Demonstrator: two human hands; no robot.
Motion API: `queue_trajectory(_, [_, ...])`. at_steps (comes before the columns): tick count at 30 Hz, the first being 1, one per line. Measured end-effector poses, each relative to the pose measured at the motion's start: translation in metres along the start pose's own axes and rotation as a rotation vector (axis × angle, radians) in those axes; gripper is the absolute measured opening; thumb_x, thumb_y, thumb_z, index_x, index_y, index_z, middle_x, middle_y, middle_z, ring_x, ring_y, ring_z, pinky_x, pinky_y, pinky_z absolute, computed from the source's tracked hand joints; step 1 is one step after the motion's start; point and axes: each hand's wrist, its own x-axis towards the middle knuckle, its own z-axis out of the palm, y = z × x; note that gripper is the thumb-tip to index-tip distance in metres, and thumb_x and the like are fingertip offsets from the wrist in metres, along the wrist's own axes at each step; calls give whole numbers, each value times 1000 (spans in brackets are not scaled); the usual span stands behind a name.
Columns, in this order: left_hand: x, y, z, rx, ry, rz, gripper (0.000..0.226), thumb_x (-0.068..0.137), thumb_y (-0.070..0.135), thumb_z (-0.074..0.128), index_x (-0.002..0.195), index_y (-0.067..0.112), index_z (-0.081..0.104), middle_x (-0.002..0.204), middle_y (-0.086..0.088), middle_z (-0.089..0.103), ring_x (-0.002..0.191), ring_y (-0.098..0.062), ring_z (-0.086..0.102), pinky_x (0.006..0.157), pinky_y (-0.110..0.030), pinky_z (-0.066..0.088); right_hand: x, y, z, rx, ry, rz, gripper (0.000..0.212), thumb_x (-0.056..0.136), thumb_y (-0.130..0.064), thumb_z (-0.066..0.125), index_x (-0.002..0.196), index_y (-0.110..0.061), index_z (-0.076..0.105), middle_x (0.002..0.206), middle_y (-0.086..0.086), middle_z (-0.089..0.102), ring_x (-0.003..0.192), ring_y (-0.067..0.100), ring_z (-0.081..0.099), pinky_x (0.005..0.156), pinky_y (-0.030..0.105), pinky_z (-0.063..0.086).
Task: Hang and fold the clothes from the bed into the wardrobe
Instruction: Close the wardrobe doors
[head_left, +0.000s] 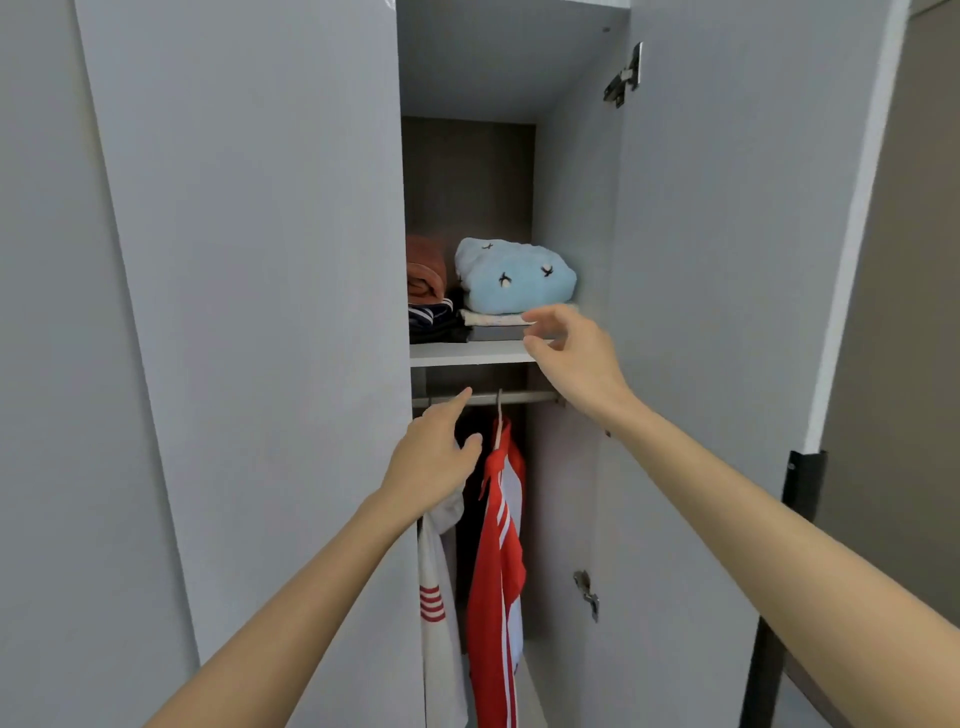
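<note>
Head view: the step in hand looks like putting clothes away at the open wardrobe (701, 260) itself, with both hands up inside it and the bed out of sight. The left hand (434, 462) reaches toward the rail (530, 398), its index finger (457, 402) straight and just short of the bar and its thumb loose. Its other fingers are hidden, so I cannot tell whether they grip anything. The white garment (436, 587) with 3 red bands hangs directly under that wrist, and its hanger is hidden. The right hand (576, 353) sits at the front edge of the shelf (467, 353), fingers spread and lightly curved with nothing between them, close to the cream fold (493, 317). 2 garments are on the rail: the white one and, just beside it, a red jacket (498, 561) with white stripes, draping long and limp from a hook (500, 402). On the shelf lie a rust fold (426, 270), a navy striped fold (431, 319) and a fluffy pale blue bundle (514, 275) sitting on the cream fold. The next move probably calls for squaring that soft stack, or settling the white garment on the bar, then going back for more.
</note>
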Motion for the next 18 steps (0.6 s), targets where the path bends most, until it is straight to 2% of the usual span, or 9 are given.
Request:
queue_trajectory(2, [-5, 15, 12, -30, -13, 20, 60, 96, 27, 53, 150, 25, 27, 148, -3, 43, 135, -19, 41, 108, -32, 35, -14, 0, -20, -33, 39, -2, 24, 93, -18, 56, 115, -24, 62, 100, -13, 64, 66, 0, 55, 63, 7, 40])
queue_trajectory(4, [-9, 39, 26, -54, -44, 52, 61, 96, 29, 53, 151, 25, 26, 149, -4, 41, 135, -20, 41, 107, -34, 36, -32, 2, -48, -72, 99, -7, 23, 93, -16, 54, 113, -23, 62, 98, -13, 64, 62, -1, 54, 58, 6, 40])
queue_trajectory(6, [-11, 64, 44, -83, -86, 89, 62, 96, 29, 52, 151, 24, 26, 149, -5, 40, 135, -22, 40, 108, -35, 35, -47, 7, -80, -103, 180, -10, 21, 93, -14, 54, 110, -22, 61, 96, -11, 63, 67, -1, 55, 57, 6, 40])
queue_trajectory(9, [-8, 97, 70, -132, -146, 132, 64, 95, 32, 53, 151, 23, 25, 149, -7, 40, 133, -26, 43, 109, -32, 31, -65, 23, -122, -123, 361, -2, 15, 93, -14, 55, 107, -19, 57, 97, -7, 61, 80, 5, 55, 69, 16, 42])
queue_trajectory(11, [-6, 121, 93, -170, -184, 167, 68, 94, 36, 55, 152, 22, 23, 149, -7, 38, 137, -23, 37, 110, -30, 29, -74, 39, -152, -165, 505, -16, 13, 91, -15, 57, 103, -19, 52, 97, -6, 57, 87, 11, 53, 73, 24, 43])
queue_trajectory(13, [-5, 144, 118, -192, -224, 199, 75, 91, 44, 57, 153, 23, 19, 153, -5, 33, 141, -19, 29, 113, -30, 25, -81, 58, -177, -211, 583, -7, 19, 89, -17, 61, 102, -19, 47, 98, -7, 52, 91, 12, 49, 76, 25, 42])
queue_trajectory(15, [-4, 163, 143, -216, -259, 216, 86, 87, 52, 60, 153, 26, 12, 157, -3, 22, 144, -19, 22, 115, -31, 21, -84, 78, -196, -219, 533, 54, 27, 88, -23, 65, 105, -19, 45, 102, -6, 49, 92, 13, 49, 77, 24, 42])
queue_trajectory(18, [-2, 186, 174, -275, -290, 187, 104, 77, 64, 64, 152, 35, 0, 161, 2, 4, 147, -19, 10, 117, -41, 19, -84, 104, -214, -225, 324, 173, 28, 90, -36, 63, 107, -21, 46, 106, -6, 54, 86, 11, 57, 69, 19, 42])
